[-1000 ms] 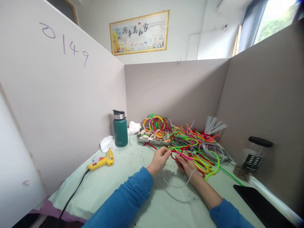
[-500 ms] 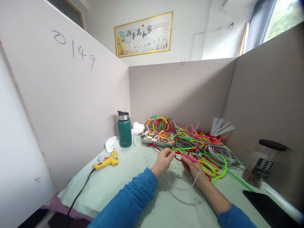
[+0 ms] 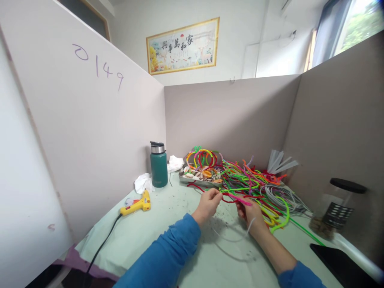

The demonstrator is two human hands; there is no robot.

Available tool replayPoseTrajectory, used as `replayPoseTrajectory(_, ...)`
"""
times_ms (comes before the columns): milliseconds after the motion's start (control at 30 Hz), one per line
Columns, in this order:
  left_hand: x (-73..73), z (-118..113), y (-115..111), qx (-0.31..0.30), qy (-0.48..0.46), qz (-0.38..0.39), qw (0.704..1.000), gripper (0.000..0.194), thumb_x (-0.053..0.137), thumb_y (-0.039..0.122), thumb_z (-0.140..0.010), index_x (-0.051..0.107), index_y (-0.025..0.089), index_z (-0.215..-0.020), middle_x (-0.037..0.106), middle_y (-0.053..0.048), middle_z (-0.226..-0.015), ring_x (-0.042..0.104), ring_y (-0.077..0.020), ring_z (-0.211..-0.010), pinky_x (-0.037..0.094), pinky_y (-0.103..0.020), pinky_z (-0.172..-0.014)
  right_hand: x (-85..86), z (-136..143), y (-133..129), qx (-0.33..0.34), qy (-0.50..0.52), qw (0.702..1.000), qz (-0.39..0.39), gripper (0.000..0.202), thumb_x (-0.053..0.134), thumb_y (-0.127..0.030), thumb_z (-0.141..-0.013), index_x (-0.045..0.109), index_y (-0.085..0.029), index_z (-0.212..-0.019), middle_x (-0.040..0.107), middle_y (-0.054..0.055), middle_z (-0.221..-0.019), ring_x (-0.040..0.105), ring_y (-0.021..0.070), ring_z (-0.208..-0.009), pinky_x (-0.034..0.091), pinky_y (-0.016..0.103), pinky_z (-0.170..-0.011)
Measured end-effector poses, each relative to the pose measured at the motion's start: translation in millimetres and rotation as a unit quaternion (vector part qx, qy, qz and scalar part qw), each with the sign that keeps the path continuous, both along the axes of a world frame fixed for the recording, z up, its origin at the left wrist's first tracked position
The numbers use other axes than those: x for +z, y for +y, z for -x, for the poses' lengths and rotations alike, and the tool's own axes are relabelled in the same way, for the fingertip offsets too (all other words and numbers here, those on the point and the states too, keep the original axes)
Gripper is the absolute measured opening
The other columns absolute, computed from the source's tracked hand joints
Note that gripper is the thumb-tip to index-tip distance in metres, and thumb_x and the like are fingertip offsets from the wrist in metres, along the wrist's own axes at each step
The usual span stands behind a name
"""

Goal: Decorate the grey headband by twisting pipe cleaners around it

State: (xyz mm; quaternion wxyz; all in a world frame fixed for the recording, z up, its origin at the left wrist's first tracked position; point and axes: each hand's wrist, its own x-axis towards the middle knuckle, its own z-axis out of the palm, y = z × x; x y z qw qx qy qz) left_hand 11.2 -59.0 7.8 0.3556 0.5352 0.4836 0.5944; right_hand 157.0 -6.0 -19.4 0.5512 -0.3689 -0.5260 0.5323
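My left hand (image 3: 208, 207) is pinched closed on a red pipe cleaner (image 3: 229, 201), whose free end trails off to the left past the fingers. My right hand (image 3: 251, 213), also closed, grips the same red pipe cleaner a short way to the right. A pink pipe cleaner (image 3: 241, 200) slants across between the hands and meets the right fingers; how it is joined to the red one is too small to tell. Below the hands a thin grey-white wire loop (image 3: 232, 241) curves up to my right wrist.
A heap of coloured pipe cleaners (image 3: 243, 176) lies behind my right hand. Behind the left hand stands a metal tray (image 3: 198, 183) of shells with coloured hoops. A green bottle (image 3: 159, 170) and a yellow glue gun (image 3: 136, 206) are leftward; a lidded jar (image 3: 336, 212) stands right.
My right hand has moved a little to the right, away from the left, and the stretch of red pipe cleaner between them is longer. The left hand stays nearly in place.
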Motion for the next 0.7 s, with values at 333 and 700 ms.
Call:
replayPoseTrajectory(333, 0.3, 5, 2, -0.006, -0.036, 0.012, 0.999, 0.029, 0.053, 0.046, -0.071, 0.042, 0.019, -0.067, 0.031, 0.012, -0.04, 0.025, -0.0032, -0.028, 0.021, -0.016, -0.029, 11.1, -13, 0, -0.02, 0.064, 0.998, 0.001, 0.032, 0.061, -0.047, -0.069, 0.055, -0.016, -0.065, 0.047, -0.003, -0.047, 0.036, 0.0072, -0.037, 0.022, 0.02, -0.035)
replayPoseTrajectory(700, -7.0, 10, 9, 0.021, -0.006, 0.005, 1.0, 0.025, 0.051, 0.042, -0.074, 0.044, 0.019, -0.067, 0.031, 0.011, -0.041, 0.026, -0.0034, -0.028, 0.02, -0.017, -0.029, 7.6, -12, 4, -0.037, 0.055, 0.998, -0.008, 0.047, 0.055, -0.06, -0.07, 0.059, -0.015, -0.077, 0.053, -0.002, -0.056, 0.038, 0.0056, -0.037, 0.023, 0.017, -0.033)
